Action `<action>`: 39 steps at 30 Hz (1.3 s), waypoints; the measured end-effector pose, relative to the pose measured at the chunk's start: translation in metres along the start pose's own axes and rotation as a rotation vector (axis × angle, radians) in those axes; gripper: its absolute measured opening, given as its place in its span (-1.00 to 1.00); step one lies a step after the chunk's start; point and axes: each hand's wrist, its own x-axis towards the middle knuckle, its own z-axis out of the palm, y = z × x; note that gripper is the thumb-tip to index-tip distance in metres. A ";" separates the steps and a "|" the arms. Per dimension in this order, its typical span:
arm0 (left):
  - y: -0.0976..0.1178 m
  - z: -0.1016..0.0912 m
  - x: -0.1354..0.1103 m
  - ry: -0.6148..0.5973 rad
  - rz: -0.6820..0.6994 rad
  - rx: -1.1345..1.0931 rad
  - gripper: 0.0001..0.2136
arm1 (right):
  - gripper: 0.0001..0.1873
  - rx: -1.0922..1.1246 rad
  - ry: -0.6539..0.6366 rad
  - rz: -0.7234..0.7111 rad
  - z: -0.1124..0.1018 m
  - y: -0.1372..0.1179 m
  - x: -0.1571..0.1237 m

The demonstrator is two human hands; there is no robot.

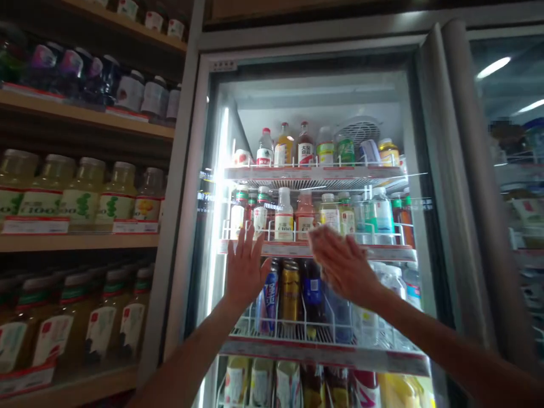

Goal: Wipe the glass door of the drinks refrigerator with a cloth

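Note:
Both my arms reach up into an open drinks fridge (pixel 212 170). My left hand (pixel 245 266) is open, fingers spread upward, in front of the second wire shelf (pixel 297 248) near a white-labelled bottle (pixel 260 215). My right hand (pixel 342 262) is also open and holds nothing; it is blurred, fingers stretched left, in front of that shelf's rail. Behind the hands stand an orange-capped white bottle (pixel 284 215) and a pink bottle (pixel 304 214). Cans, a blue can (pixel 271 294) and a gold can (pixel 290 290), stand on the shelf below.
The fridge door (pixel 450 187) is swung open at the right. The top fridge shelf (pixel 314 170) holds several bottles. Wooden shelves (pixel 80 241) at the left carry rows of bottled drinks. A second fridge (pixel 518 170) stands at the far right.

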 end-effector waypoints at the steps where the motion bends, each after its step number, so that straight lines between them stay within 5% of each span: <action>1: 0.000 0.003 -0.002 -0.003 -0.004 0.001 -0.49 | -0.41 0.005 -0.015 -0.065 0.000 -0.004 -0.007; 3: -0.001 0.006 -0.004 0.001 0.002 0.012 -0.48 | -0.39 -0.022 0.035 0.010 -0.001 -0.007 -0.016; 6: 0.001 0.006 -0.009 0.012 0.029 0.028 -0.49 | -0.40 -0.098 0.155 0.337 0.001 -0.014 -0.022; 8: 0.005 0.005 -0.018 0.030 0.058 0.026 -0.48 | -0.40 -0.071 0.132 0.296 0.003 -0.027 -0.030; 12: 0.016 0.003 -0.043 0.050 0.133 0.005 -0.43 | -0.45 0.060 0.048 -0.008 0.006 -0.049 -0.045; 17: 0.023 0.005 -0.056 0.068 0.128 0.002 -0.41 | -0.45 -0.031 0.192 0.390 0.007 -0.054 -0.043; 22: 0.023 0.006 -0.057 0.052 0.097 -0.003 -0.39 | -0.45 0.059 0.077 0.148 0.010 -0.067 -0.071; 27: 0.024 0.006 -0.059 0.059 0.107 -0.012 -0.39 | -0.40 -0.138 0.276 0.640 0.004 -0.046 -0.080; 32: 0.024 0.004 -0.058 0.074 0.104 -0.031 -0.39 | -0.37 -0.031 0.146 0.402 0.005 -0.064 -0.093; 36: 0.023 0.004 -0.058 0.073 0.111 -0.032 -0.38 | -0.33 -0.171 0.287 0.676 0.006 -0.062 -0.112; 39: 0.022 0.005 -0.057 0.082 0.118 -0.025 -0.37 | -0.32 -0.124 0.242 0.614 0.007 -0.072 -0.116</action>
